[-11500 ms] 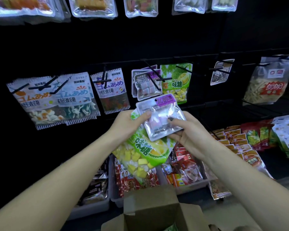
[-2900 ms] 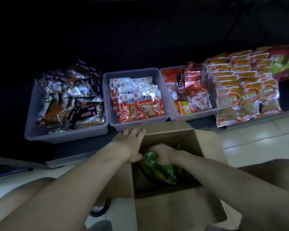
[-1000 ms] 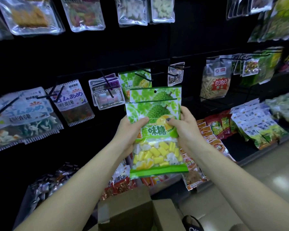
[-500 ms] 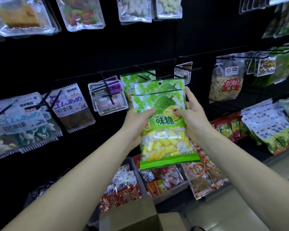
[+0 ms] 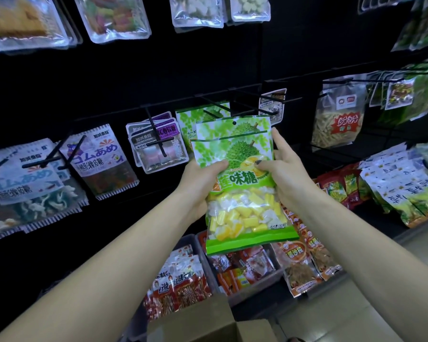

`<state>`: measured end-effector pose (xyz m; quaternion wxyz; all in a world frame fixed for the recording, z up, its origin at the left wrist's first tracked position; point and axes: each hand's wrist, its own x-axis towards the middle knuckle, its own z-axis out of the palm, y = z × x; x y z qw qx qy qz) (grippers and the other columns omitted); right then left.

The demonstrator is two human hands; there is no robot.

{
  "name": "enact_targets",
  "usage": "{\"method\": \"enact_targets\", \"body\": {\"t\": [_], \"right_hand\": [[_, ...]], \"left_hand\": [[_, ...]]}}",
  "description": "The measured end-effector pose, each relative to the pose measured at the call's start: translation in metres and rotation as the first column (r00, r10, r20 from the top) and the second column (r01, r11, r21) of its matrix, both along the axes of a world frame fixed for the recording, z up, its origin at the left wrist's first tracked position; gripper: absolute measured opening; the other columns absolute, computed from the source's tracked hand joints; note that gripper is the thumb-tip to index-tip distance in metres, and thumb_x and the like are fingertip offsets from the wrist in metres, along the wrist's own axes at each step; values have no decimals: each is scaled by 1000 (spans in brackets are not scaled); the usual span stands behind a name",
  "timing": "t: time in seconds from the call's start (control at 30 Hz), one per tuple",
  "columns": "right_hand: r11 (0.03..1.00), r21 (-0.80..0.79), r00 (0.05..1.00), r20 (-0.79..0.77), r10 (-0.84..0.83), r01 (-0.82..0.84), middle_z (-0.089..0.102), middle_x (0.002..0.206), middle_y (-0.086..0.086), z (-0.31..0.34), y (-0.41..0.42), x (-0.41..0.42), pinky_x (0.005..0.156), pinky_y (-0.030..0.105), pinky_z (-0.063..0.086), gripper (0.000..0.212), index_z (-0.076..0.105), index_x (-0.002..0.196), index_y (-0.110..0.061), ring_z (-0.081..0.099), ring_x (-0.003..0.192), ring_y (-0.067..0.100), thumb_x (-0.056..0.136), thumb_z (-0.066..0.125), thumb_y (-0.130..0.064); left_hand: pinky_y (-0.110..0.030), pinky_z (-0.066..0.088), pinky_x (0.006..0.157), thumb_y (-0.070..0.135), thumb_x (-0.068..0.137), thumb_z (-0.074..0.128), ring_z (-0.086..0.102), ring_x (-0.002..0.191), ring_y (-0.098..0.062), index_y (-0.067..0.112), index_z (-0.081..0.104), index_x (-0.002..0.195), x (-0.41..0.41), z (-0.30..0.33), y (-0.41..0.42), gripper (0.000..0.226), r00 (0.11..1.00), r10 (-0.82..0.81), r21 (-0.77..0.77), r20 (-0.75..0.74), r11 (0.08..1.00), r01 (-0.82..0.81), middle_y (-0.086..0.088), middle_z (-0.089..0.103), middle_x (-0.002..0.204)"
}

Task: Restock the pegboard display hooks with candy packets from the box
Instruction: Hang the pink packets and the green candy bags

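pegboard carried hung packets | green durian candy packet was held upright just before its matching hung packet | left hand and right hand each gripped a side edge, thumbs across the front | risk: small hang hole could miss the hook tip, tearing the header or dropping the packet

We see dim light, a near-black pegboard, glare on top clear packets, edges bowed and soft.
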<state>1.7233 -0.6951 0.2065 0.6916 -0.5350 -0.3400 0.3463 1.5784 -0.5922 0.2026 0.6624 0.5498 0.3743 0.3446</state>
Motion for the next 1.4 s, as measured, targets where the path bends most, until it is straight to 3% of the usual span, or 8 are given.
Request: {"method": "enact_targets", "body": {"t": [0.13, 0.2, 0.37, 0.5, 0.97, 1.17, 1.3, 1.4], "right_hand": [[999, -47, 1000, 16, -14, 15, 71, 125, -4, 1, 4, 2, 89, 73, 51, 85, 39, 153, -47, 72, 105, 41, 96, 52, 14], [998, -54, 1000, 10, -16, 16, 72, 123, -4, 0, 7, 2, 91, 76, 47, 85, 41, 152, -48, 72, 102, 41, 96, 52, 14], [997, -78, 1000, -15, -7, 6, 71, 124, -4, -2, 16, 6, 84, 64, 54, 84, 39, 153, -48, 71, 100, 45, 97, 52, 13], [993, -112, 998, -50, 30, -35, 68, 128, 5, -2, 30, 9, 59, 38, 61, 83, 35, 156, -44, 77, 73, 20, 98, 50, 13], [990, -139, 1000, -2, -14, 13, 47, 157, 12, -5, 138, 31, 85, 65, 58, 88, 37, 156, -42, 71, 105, 42, 92, 53, 16], [989, -148, 1000, -19, 0, -3, 59, 137, 9, -9, 180, 44, 60, 33, 60, 84, 39, 156, -38, 69, 102, 34, 94, 49, 17], [990, -141, 999, 30, 10, -5, 33, 165, 9, -11, 198, 50, 70, 33, 55, 85, 41, 155, -38, 54, 132, 41, 90, 55, 15], [992, -128, 1000, -12, -24, 23, 47, 153, 10, -15, 200, 48, 71, 35, 58, 87, 40, 155, -39, 62, 119, 36, 88, 58, 13]], "left_hand": [[-61, 61, 91, 15, 95, 76, 78, 98, -34, 18, 69, 113, 1, -1, 3, 20, 1000, 7, -26, -1, 1000, -7, -11, 80, 108], [-62, 61, 90, 14, 96, 75, 78, 97, -35, 17, 69, 111, 1, -1, 4, 16, 1000, 7, -37, 0, 999, -7, -12, 80, 107], [-59, 63, 85, 18, 97, 74, 79, 93, -33, 15, 68, 118, 3, -1, 10, 22, 999, 22, -59, -26, 998, -24, -12, 80, 106], [-57, 64, 79, 20, 98, 74, 79, 92, -34, 14, 66, 124, 8, -2, 21, 28, 997, 56, -87, -58, 994, -61, -14, 79, 109], [-45, 65, 61, 21, 100, 71, 79, 83, -31, 8, 60, 131, 34, -6, 111, 36, 983, 139, -102, -121, 983, -151, -17, 77, 113], [-21, 46, 31, 27, 105, 65, 66, 68, -18, 6, 56, 131, 39, -3, 142, 34, 965, 119, -69, -232, 988, -139, -4, 63, 94], [-38, 66, 68, 31, 102, 68, 76, 93, -27, 8, 59, 129, 42, -4, 155, 36, 972, 113, -125, -207, 982, -141, -9, 72, 110], [-55, 61, 92, 43, 89, 79, 74, 108, -34, 11, 55, 138, 44, -11, 159, 63, 979, 119, -152, -167, 978, -144, -14, 69, 133]]}}
